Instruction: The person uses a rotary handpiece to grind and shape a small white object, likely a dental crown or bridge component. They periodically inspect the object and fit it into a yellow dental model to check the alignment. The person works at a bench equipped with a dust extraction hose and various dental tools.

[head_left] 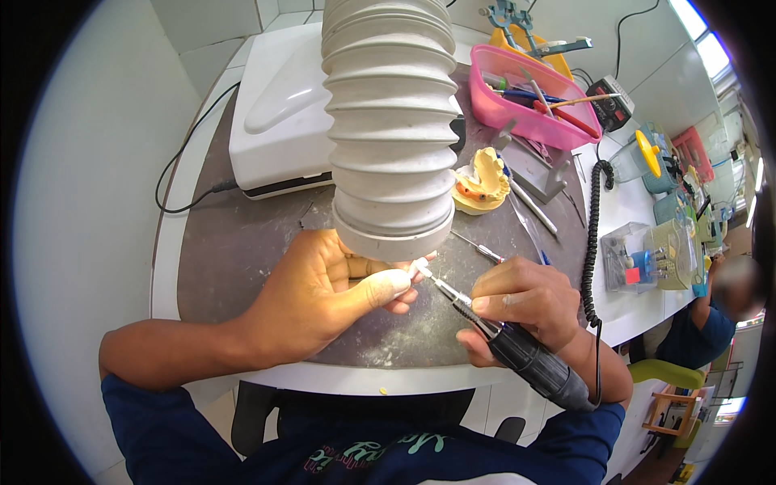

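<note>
My left hand (327, 299) pinches a small white tooth-like piece (417, 269) between thumb and fingers, just below the mouth of a ribbed white suction hose (392, 137). In my right hand (529, 299) is a black and silver rotary handpiece (537, 368), gripped like a pen. The bur at its tip meets or nearly meets the white piece; contact is too small to tell. Beyond my hands sits a yellow plaster dental cast (482, 186) with an orange-red patch. A slim metal hand tool (487, 252) lies partly hidden behind my right fingers.
A white machine (279, 113) stands at the far left. A pink bin (493, 93) of tools sits at the back right. The handpiece's coiled black cord (590, 259) hangs along the right edge. Pale dust (384, 352) coats the grey mat. Another person (703, 331) sits farther right.
</note>
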Demonstrator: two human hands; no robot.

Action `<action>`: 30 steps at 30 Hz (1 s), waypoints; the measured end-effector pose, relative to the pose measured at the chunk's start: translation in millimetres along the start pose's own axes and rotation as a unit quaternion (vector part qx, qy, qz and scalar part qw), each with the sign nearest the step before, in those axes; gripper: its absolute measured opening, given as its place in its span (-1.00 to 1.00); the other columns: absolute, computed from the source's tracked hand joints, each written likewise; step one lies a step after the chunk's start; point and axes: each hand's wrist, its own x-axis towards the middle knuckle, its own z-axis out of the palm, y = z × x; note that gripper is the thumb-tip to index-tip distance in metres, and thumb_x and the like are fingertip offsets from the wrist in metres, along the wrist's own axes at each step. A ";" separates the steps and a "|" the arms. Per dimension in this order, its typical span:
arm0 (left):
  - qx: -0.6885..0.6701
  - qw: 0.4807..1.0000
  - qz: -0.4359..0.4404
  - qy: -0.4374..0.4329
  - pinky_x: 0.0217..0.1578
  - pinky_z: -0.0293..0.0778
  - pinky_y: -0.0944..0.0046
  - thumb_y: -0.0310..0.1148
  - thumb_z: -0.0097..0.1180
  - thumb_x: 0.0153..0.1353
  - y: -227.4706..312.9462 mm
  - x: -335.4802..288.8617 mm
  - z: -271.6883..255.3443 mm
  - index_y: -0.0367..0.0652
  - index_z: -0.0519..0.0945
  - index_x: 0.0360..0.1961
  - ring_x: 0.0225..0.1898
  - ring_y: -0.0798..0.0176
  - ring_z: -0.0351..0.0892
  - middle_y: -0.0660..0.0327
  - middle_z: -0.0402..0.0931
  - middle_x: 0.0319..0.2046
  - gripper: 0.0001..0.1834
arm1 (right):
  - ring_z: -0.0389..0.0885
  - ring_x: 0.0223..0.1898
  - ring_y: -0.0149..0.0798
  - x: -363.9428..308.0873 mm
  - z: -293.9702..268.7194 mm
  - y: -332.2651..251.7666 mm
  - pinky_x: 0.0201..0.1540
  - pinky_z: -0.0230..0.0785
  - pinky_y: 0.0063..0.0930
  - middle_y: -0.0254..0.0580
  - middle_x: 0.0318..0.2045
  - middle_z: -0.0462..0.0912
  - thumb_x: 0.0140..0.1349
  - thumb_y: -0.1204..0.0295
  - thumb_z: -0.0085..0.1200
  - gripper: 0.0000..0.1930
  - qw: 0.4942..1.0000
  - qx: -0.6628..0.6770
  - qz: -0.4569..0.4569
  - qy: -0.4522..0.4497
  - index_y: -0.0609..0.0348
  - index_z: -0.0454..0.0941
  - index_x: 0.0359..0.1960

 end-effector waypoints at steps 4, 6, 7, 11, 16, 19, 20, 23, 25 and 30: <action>-0.009 1.000 -0.001 0.004 -0.20 0.51 0.36 -0.54 0.09 0.30 -1.0 -0.6 -0.7 -0.44 0.46 -0.01 -0.25 0.40 0.53 0.16 0.54 -0.19 -0.73 | 0.64 -0.54 -0.24 0.4 -0.1 -0.3 -0.50 0.48 -0.54 -0.14 -0.50 0.63 -0.13 0.52 0.43 -0.67 1.000 -0.004 0.001 0.000 0.21 0.53 -0.33; -0.010 1.000 -0.003 0.002 -0.18 0.52 0.36 -0.53 0.09 0.30 -1.3 -0.4 -1.2 -0.43 0.46 -0.01 -0.23 0.39 0.54 0.15 0.54 -0.17 -0.73 | 0.64 -0.54 -0.24 0.0 0.3 0.0 -0.51 0.48 -0.54 -0.14 -0.50 0.63 -0.13 0.52 0.43 -0.67 1.000 -0.002 0.001 0.003 0.21 0.53 -0.33; -0.013 1.000 -0.001 0.003 -0.17 0.52 0.35 -0.53 0.09 0.30 -1.6 -0.7 -1.1 -0.43 0.46 -0.01 -0.22 0.39 0.55 0.15 0.54 -0.17 -0.72 | 0.64 -0.53 -0.24 -0.3 0.4 -0.3 -0.51 0.47 -0.54 -0.13 -0.50 0.63 -0.13 0.52 0.43 -0.67 1.000 -0.004 0.004 0.003 0.21 0.53 -0.33; -0.016 1.000 0.001 -0.011 -0.14 0.53 0.34 -0.52 0.09 0.30 -1.1 0.0 -2.3 -0.43 0.46 0.00 -0.19 0.37 0.56 0.15 0.55 -0.16 -0.72 | 0.63 -0.54 -0.25 0.6 -0.7 -0.9 -0.53 0.46 -0.54 -0.13 -0.49 0.63 -0.13 0.52 0.43 -0.67 1.000 -0.012 0.014 0.006 0.20 0.53 -0.33; -0.021 1.000 -0.013 -0.003 -0.14 0.53 0.34 -0.51 0.09 0.31 0.1 -1.1 -1.2 -0.42 0.45 0.01 -0.20 0.36 0.56 0.15 0.54 -0.16 -0.71 | 0.61 -0.54 -0.26 -0.3 -1.1 0.0 -0.52 0.44 -0.53 -0.15 -0.48 0.60 -0.11 0.49 0.44 -0.59 1.000 -0.025 0.000 -0.016 0.15 0.47 -0.24; -0.027 0.999 -0.019 -0.002 -0.13 0.53 0.33 -0.51 0.08 0.31 1.3 -1.4 -0.4 -0.42 0.45 0.01 -0.20 0.36 0.56 0.14 0.54 -0.16 -0.71 | 0.60 -0.53 -0.25 -0.7 -1.8 1.3 -0.51 0.43 -0.52 -0.16 -0.48 0.59 -0.10 0.47 0.44 -0.55 0.999 -0.021 -0.005 -0.026 0.13 0.44 -0.20; -0.028 0.999 -0.023 -0.002 -0.13 0.53 0.33 -0.52 0.09 0.31 1.5 -1.2 -0.2 -0.42 0.45 0.01 -0.20 0.36 0.56 0.14 0.54 -0.16 -0.71 | 0.61 -0.53 -0.25 -0.3 -1.5 1.5 -0.51 0.43 -0.52 -0.16 -0.48 0.59 -0.10 0.47 0.44 -0.55 0.999 -0.012 -0.010 -0.028 0.12 0.44 -0.20; -0.038 0.999 -0.011 0.001 -0.13 0.53 0.33 -0.52 0.09 0.31 0.3 -1.2 0.0 -0.42 0.45 0.02 -0.20 0.36 0.56 0.14 0.54 -0.15 -0.71 | 0.63 -0.53 -0.24 -0.2 2.1 -0.5 -0.51 0.47 -0.50 -0.15 -0.48 0.62 -0.13 0.53 0.43 -0.65 1.000 0.003 0.002 0.004 0.19 0.52 -0.32; -0.039 0.999 -0.009 -0.002 -0.13 0.53 0.33 -0.52 0.09 0.30 -0.6 -0.9 -0.1 -0.42 0.44 0.02 -0.20 0.36 0.56 0.14 0.54 -0.15 -0.71 | 0.63 -0.53 -0.24 0.2 0.6 -1.6 -0.51 0.47 -0.50 -0.14 -0.48 0.62 -0.13 0.52 0.43 -0.66 1.000 -0.012 0.009 0.004 0.19 0.52 -0.31; -0.034 0.999 -0.010 -0.003 -0.13 0.54 0.33 -0.52 0.10 0.30 -2.3 -0.6 -1.8 -0.43 0.44 0.00 -0.20 0.36 0.57 0.14 0.54 -0.15 -0.71 | 0.63 -0.53 -0.25 1.8 1.7 -1.7 -0.53 0.47 -0.51 -0.16 -0.48 0.62 -0.11 0.50 0.43 -0.66 1.000 -0.006 -0.007 -0.004 0.19 0.52 -0.31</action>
